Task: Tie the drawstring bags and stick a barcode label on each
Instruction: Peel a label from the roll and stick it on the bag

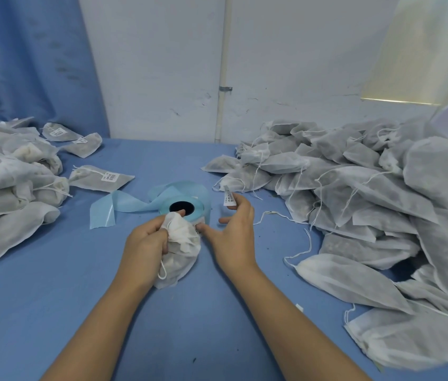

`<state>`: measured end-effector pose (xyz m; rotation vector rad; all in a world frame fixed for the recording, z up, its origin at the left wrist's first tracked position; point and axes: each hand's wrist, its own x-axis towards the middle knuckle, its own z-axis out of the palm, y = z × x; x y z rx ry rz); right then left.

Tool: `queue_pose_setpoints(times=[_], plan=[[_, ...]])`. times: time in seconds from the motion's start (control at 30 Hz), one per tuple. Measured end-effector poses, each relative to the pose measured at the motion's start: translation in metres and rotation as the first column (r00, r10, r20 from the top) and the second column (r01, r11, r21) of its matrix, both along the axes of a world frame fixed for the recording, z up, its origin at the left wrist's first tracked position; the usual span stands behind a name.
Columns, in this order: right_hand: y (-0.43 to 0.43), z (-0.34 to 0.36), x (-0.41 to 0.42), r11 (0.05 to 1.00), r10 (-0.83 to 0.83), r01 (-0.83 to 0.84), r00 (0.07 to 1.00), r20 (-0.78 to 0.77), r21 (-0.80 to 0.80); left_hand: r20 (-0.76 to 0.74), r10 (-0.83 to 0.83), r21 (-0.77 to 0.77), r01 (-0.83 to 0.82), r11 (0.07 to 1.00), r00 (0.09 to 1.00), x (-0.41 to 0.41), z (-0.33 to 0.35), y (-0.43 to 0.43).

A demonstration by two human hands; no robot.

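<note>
My left hand (145, 243) grips the gathered neck of a white drawstring bag (181, 251) just in front of the label roll (183, 207), a blue reel with a dark core. A white barcode label (228, 198) sticks up from the fingertips of my right hand (233, 232), which pinches it to the right of the roll. The right thumb reaches toward the bag's neck. A loop of the bag's cord hangs below my left hand.
A heap of unlabelled white bags (368, 204) with loose cords fills the right side of the blue table (52, 298). Labelled bags (11, 182) lie piled at the left. A strip of blue backing tape (112, 207) trails left from the roll.
</note>
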<state>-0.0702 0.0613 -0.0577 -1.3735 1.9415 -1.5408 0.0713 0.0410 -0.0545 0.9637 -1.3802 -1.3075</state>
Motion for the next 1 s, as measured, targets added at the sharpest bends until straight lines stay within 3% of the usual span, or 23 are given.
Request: queue_pose_setpoints(times=[0.13, 0.3, 0.5, 0.63, 0.8, 1.0], plan=[[0.008, 0.006, 0.0, 0.996, 0.036, -0.019, 0.981, 0.191, -0.089, -0.183, 0.017, -0.018, -0.021, 1.0, 0.983, -0.001, 0.006, 0.001], [0.023, 0.018, -0.012, 0.987, 0.095, -0.011, 0.839, 0.536, -0.158, -0.434, 0.016, 0.04, 0.002, 0.999, 0.901, -0.02, 0.012, 0.004], [0.043, 0.016, -0.023, 0.979, 0.169, -0.027, 0.649, 0.741, -0.2, -0.399, -0.001, -0.011, -0.004, 1.0, 0.917, -0.041, 0.011, 0.016], [0.046, 0.02, -0.022, 0.978, 0.17, 0.016, 0.52, 0.837, -0.209, -0.261, 0.125, -0.128, -0.163, 0.978, 0.957, -0.047, 0.012, 0.026], [0.049, 0.021, -0.005, 0.978, 0.204, -0.119, 0.376, 0.904, -0.172, -0.332, 0.245, -0.178, -0.316, 0.932, 0.911, -0.053, 0.02, 0.03], [0.049, 0.021, 0.008, 0.971, 0.2, -0.193, 0.353, 0.914, -0.139, -0.388, 0.207, -0.197, -0.3, 0.933, 0.898, -0.055, 0.025, 0.035]])
